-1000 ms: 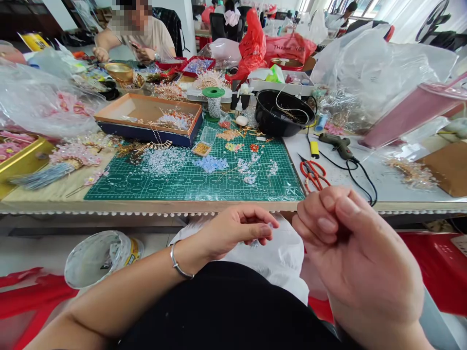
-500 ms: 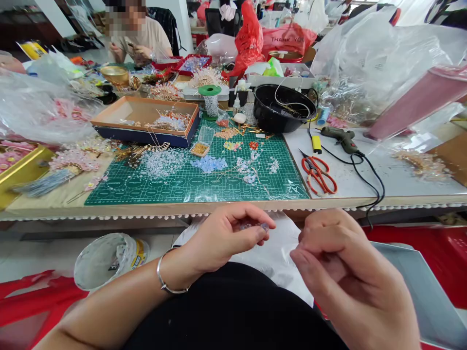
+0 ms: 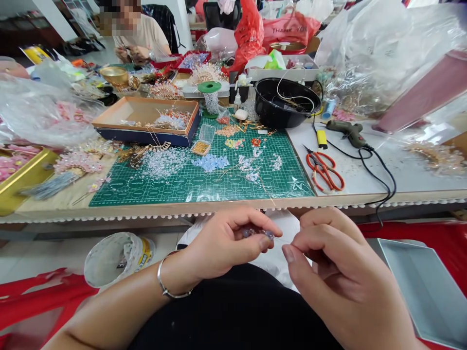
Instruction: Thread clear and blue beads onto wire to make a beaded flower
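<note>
My left hand point(image 3: 226, 240) is held over my lap below the table edge, its fingertips pinched on a few small translucent beads point(image 3: 260, 233). My right hand point(image 3: 335, 262) is close beside it, fingers curled and pinched together; what they hold is too thin to make out. A white plastic bag point(image 3: 273, 257) lies on my lap under both hands. On the table above lies a green cutting mat point(image 3: 197, 182) strewn with piles of clear, blue and orange beads point(image 3: 209, 163).
Red scissors point(image 3: 324, 171), a glue gun point(image 3: 346, 131) with black cord, a black bowl point(image 3: 286, 103), a green-capped spool point(image 3: 210, 99), an open cardboard box point(image 3: 146, 119) and plastic bags crowd the table. Another person point(image 3: 134, 34) works at the far end. A lined bucket point(image 3: 116, 257) stands at the left on the floor.
My right hand has dropped from in front of the table edge and moved left, closing up to my left hand. The left hand stays pinched on the beads.
</note>
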### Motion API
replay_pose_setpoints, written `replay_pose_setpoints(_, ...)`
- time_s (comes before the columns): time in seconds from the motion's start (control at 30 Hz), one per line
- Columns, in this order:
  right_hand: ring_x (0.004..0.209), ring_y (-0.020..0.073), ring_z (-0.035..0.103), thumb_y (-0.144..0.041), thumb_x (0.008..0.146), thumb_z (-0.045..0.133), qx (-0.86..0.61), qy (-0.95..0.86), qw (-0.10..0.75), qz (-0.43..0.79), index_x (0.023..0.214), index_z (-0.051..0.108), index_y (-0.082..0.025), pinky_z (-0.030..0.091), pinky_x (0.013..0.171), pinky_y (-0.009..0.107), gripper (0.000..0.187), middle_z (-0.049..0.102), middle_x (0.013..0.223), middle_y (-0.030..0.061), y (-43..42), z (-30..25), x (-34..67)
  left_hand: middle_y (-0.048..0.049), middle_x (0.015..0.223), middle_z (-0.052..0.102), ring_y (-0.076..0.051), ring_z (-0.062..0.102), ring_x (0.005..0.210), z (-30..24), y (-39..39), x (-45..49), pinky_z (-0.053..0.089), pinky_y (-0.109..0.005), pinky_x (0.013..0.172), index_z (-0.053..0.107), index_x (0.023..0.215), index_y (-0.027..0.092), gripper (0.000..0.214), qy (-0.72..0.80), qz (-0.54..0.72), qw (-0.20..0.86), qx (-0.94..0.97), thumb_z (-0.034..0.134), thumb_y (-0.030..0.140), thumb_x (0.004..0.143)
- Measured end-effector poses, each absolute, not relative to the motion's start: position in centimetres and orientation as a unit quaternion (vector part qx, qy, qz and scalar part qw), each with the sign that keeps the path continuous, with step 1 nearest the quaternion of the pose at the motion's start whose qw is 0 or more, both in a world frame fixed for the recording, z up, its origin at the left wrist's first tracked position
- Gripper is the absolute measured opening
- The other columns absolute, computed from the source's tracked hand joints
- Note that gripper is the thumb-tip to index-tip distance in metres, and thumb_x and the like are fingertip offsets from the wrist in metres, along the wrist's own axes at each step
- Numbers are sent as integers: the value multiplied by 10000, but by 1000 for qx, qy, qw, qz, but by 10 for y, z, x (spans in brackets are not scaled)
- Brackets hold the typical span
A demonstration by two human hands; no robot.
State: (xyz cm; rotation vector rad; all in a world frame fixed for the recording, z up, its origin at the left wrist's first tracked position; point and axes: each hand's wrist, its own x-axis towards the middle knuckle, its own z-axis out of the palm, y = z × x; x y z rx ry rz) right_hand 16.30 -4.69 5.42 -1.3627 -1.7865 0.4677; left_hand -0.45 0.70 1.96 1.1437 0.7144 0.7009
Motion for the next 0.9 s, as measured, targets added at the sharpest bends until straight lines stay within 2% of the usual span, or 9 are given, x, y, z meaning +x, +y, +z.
replay_pose_setpoints(0.37, 612, 145, 458, -97, 772, 551, -535, -721, 403, 174, 672, 478, -221, 343, 468, 272, 175, 455, 729, 20, -44, 56, 160, -39, 773, 621, -117, 548, 668, 21, 8, -7, 460, -230, 581, 684, 903, 175, 129, 337, 300, 676, 583, 613, 209, 800)
replay_pose_setpoints(0.77, 627, 140, 481, -137, 810, 551, -568, -700, 350, 255, 721, 519, -235, 385, 477, 266, 136, 477, 819, 20, -44, 46, 172, -33, 778, 657, -98, 526, 618, 36, 9, -12, 430, -212, 557, 673, 934, 153, 184, 324, 293, 452, 777, 553, 131, 797)
replay_pose_setpoints(0.9, 646, 142, 496, -127, 810, 558, -558, -708, 353, 249, 698, 511, -228, 390, 480, 261, 158, 472, 801, 18, -44, 44, 171, -35, 758, 680, -107, 543, 635, 39, 9, -10, 443, -229, 605, 675, 915, 135, 177, 305, 294, 409, 808, 549, 110, 792)
